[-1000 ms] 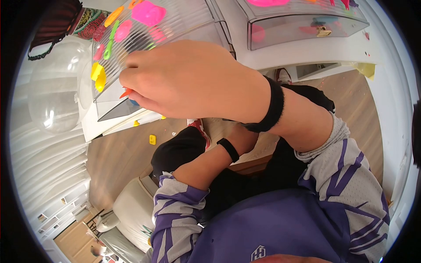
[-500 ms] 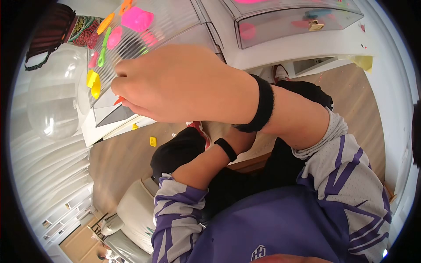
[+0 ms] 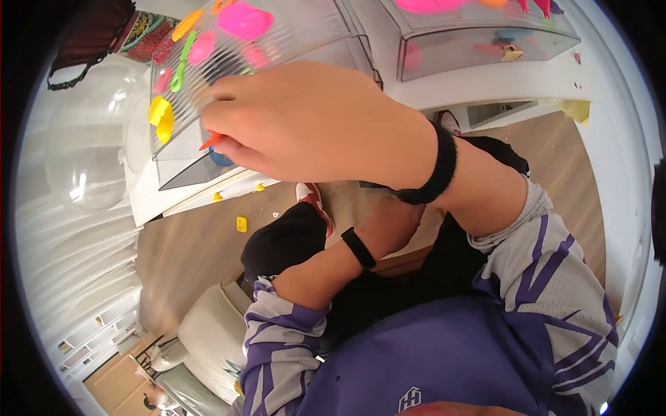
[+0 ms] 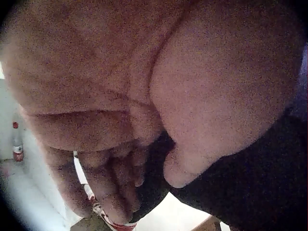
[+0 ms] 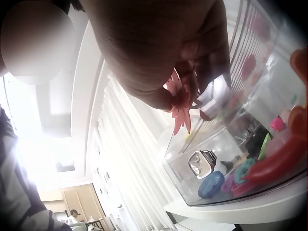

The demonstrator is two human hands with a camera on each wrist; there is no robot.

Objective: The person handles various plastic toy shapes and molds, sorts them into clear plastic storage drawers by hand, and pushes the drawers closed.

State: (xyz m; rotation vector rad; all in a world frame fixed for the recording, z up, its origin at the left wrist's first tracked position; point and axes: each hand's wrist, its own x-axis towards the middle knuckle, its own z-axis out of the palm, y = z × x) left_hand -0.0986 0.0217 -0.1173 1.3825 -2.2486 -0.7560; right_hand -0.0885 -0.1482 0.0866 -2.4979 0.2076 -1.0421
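My right hand [image 3: 322, 121] is over the front end of a clear drawer box [image 3: 305, 55] with a ribbed top. Its thumb and fingers pinch a red flower-shaped piece [image 5: 180, 106] with pointed petals; in the head view just a red tip [image 3: 210, 141] pokes out under the fingers. On the ribbed top lie a yellow piece [image 3: 161, 118], a green spoon [image 3: 182, 66] and pink pieces [image 3: 243, 21]. My left hand [image 3: 394, 220] hangs low by my legs, partly covered by the right wrist. In the left wrist view its fingers [image 4: 113, 187] droop loosely, holding nothing.
A second clear drawer [image 3: 479, 52] with a gold-coloured clasp stands on the white table [image 3: 444, 90] to the right. Inside the nearer box show a blue round piece [image 5: 211, 185] and a red curved piece [image 5: 281, 161]. A clear balloon [image 3: 87, 149] is at the left.
The head view swung slightly and came back. My right hand keeps its pinch on the red flower-shaped piece over the box, and more of the red tip shows. The left hand shifted slightly right.
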